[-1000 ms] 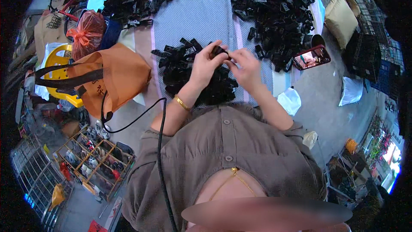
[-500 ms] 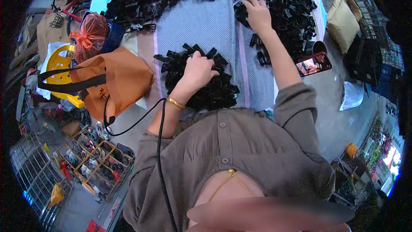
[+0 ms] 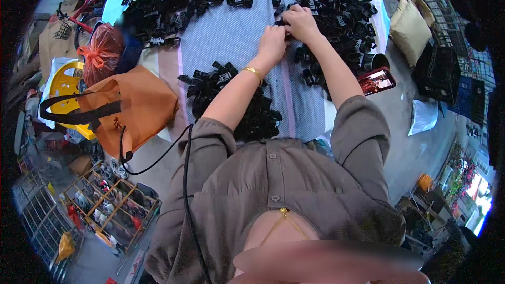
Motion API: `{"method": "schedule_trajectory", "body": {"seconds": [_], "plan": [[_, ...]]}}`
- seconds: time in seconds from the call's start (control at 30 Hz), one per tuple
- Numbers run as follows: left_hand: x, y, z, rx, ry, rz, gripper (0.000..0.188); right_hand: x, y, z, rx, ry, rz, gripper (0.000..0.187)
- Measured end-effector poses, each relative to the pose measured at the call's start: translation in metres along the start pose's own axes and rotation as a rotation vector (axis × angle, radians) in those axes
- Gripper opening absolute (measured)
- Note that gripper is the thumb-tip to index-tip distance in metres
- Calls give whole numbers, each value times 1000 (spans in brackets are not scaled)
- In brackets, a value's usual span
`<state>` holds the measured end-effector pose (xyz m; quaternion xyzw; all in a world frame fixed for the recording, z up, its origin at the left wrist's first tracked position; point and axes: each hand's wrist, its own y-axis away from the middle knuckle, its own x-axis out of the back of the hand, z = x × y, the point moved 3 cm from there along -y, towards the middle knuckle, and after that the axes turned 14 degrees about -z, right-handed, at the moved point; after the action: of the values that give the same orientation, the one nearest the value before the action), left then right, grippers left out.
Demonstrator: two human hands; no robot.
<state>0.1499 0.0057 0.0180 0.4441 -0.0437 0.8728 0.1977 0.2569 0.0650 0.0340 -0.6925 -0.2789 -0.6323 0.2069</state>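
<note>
My left hand (image 3: 272, 45) and my right hand (image 3: 301, 23) meet over the cloth-covered table, by the edge of the right-hand heap. Their fingers are pinched together around a small black plastic piece (image 3: 288, 34), mostly hidden by the fingertips. Similar black pieces lie in a big heap along the far side and right of the table (image 3: 336, 10). A smaller black pile (image 3: 231, 94) sits close to my body, partly under my left forearm. One or two joined black pieces (image 3: 240, 1) rest alone on the patterned cloth (image 3: 226, 34).
An orange tote bag (image 3: 131, 105) with black handles stands left of the table, beside a yellow plastic stool (image 3: 66, 87) and a tied red bag (image 3: 100, 55). At the right edge a phone (image 3: 376, 81) leans near a dark cup (image 3: 379, 61). A black cord (image 3: 187, 179) hangs down my front.
My left hand has left the near pile and moved up and right to meet my right hand. The right hand has drawn slightly left and down from the right-hand heap.
</note>
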Motion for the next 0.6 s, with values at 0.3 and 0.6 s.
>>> {"method": "schedule_trajectory", "body": {"seconds": [0.3, 0.6], "plan": [[42, 54, -16, 238, 522, 46, 33, 31, 30, -37, -203, -759, 341, 25], [59, 110, -7, 190, 1644, -52, 46, 33, 84, -114, -430, -1738, 150, 31]]}}
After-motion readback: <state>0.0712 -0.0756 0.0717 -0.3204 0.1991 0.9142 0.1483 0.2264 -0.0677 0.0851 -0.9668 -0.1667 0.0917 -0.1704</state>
